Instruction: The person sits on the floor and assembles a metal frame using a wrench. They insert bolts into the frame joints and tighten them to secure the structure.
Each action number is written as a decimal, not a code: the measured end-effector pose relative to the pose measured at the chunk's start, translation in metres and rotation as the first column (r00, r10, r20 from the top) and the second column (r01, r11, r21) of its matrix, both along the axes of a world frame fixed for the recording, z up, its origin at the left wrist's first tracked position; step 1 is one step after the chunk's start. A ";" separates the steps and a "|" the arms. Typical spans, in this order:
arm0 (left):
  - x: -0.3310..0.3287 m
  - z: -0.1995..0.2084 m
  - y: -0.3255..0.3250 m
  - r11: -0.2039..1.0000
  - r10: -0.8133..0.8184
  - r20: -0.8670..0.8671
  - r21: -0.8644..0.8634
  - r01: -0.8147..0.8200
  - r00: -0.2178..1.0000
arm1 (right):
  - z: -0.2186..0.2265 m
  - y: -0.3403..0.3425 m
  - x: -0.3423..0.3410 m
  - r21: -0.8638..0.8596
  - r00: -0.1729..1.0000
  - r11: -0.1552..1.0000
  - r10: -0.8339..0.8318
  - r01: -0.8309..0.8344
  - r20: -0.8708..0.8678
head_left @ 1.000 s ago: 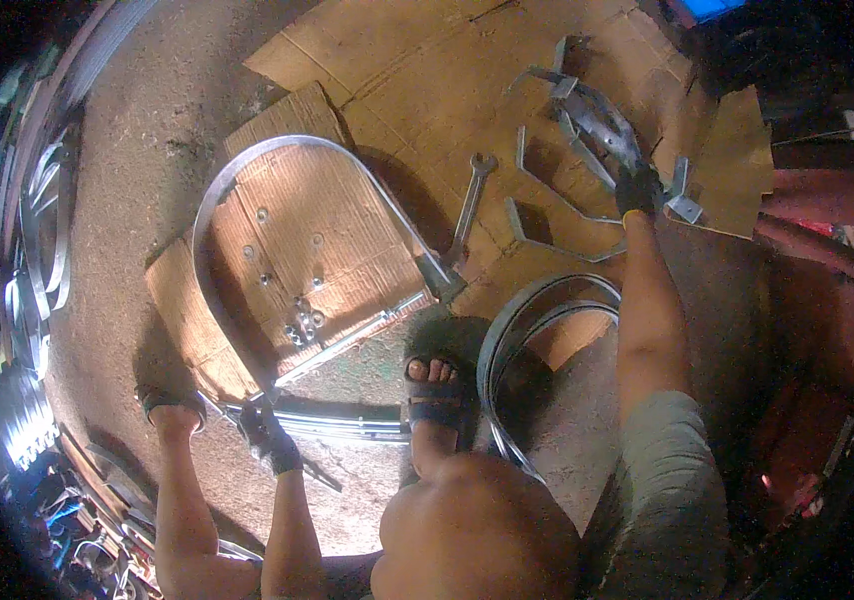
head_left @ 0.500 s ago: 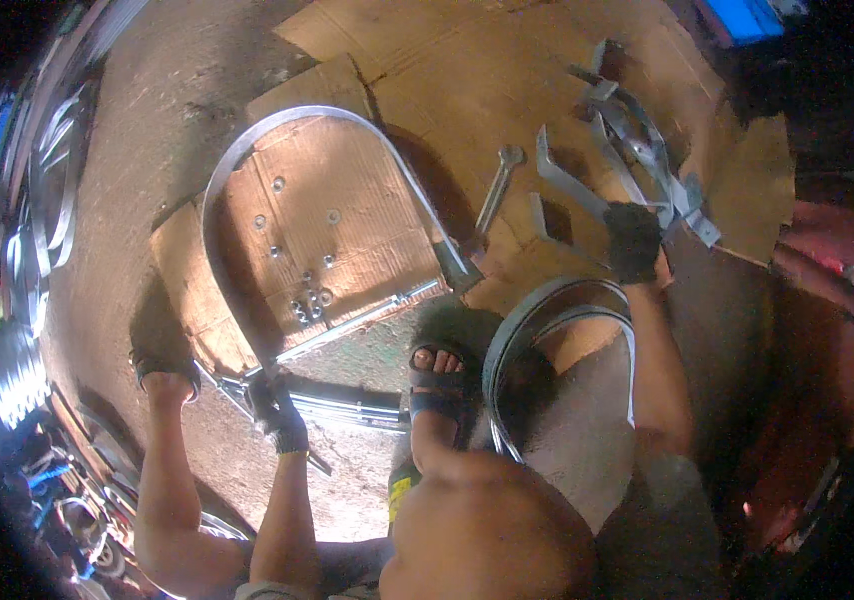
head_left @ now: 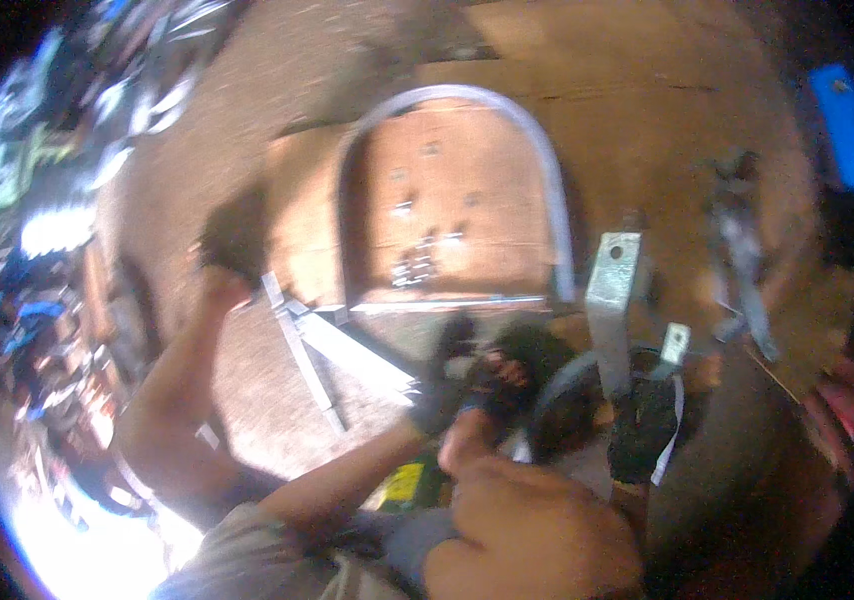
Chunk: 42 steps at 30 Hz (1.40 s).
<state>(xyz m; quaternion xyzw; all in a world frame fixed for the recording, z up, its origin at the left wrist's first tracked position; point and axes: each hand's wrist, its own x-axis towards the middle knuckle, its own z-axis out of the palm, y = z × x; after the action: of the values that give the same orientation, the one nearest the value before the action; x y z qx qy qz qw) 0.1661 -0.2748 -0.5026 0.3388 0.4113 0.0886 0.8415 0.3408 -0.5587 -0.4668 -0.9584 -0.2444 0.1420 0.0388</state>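
In my gloved right hand (head_left: 642,435) is a bent flat metal bracket (head_left: 609,315) with a hole near its upper end. A second holed bracket end (head_left: 675,345) shows beside it; I cannot tell whether it is a separate piece. My gloved left hand (head_left: 439,390) is blurred beside my sandalled foot (head_left: 495,385), its fingers unclear. Ahead, a U-shaped metal band (head_left: 350,200) lies on cardboard, its curve facing away from me. Small nuts and washers (head_left: 417,265) are scattered inside it. A curved metal band (head_left: 552,395) is partly hidden behind my right hand.
Silver metal strips (head_left: 347,350) lie on the floor left of my left hand. More metal brackets (head_left: 742,245) are piled on the cardboard (head_left: 667,130) at right. A blue object (head_left: 845,130) stands at far right. Blurred clutter (head_left: 47,330) lines the left side.
My right hand has lifted a bracket off the cardboard and drawn it nearer to me. My left hand has left the U-shaped band's end and moved right, toward my foot. The view has shifted.
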 end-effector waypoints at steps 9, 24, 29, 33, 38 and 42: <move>-0.022 -0.022 0.036 0.963 0.162 -0.386 0.264 -0.060 0.908 | -0.032 0.087 -0.012 0.409 0.972 0.909 0.018 0.082 -0.234; -0.154 -0.090 0.140 0.968 0.252 -0.152 0.031 -0.251 0.956 | -0.040 0.220 -0.034 0.177 0.159 0.139 0.133 0.974 -0.978; -0.165 -0.102 0.150 0.066 -0.021 -0.891 0.451 0.890 0.453 | -0.070 0.241 -0.034 0.154 0.149 0.075 0.070 0.985 -0.986; -0.132 -0.068 0.149 0.455 -0.134 -0.846 0.410 0.790 0.516 | -0.081 0.232 -0.034 0.298 0.313 0.182 -0.060 0.937 -0.948; -0.163 -0.123 0.151 0.483 -0.108 -0.753 0.532 0.696 0.650 | -0.091 0.233 -0.037 0.222 0.226 0.081 -0.043 0.972 -0.973; -0.139 -0.111 0.142 0.773 -0.121 -0.641 0.418 0.477 0.758 | -0.110 0.224 -0.033 0.274 0.273 0.004 -0.108 0.962 -0.956</move>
<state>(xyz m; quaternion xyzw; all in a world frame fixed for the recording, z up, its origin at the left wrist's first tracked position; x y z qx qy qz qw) 0.0275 -0.1332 -0.6134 0.6436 0.5400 -0.0452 0.5404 0.3075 -0.3345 -0.5764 -0.5975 0.2312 0.3133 0.7010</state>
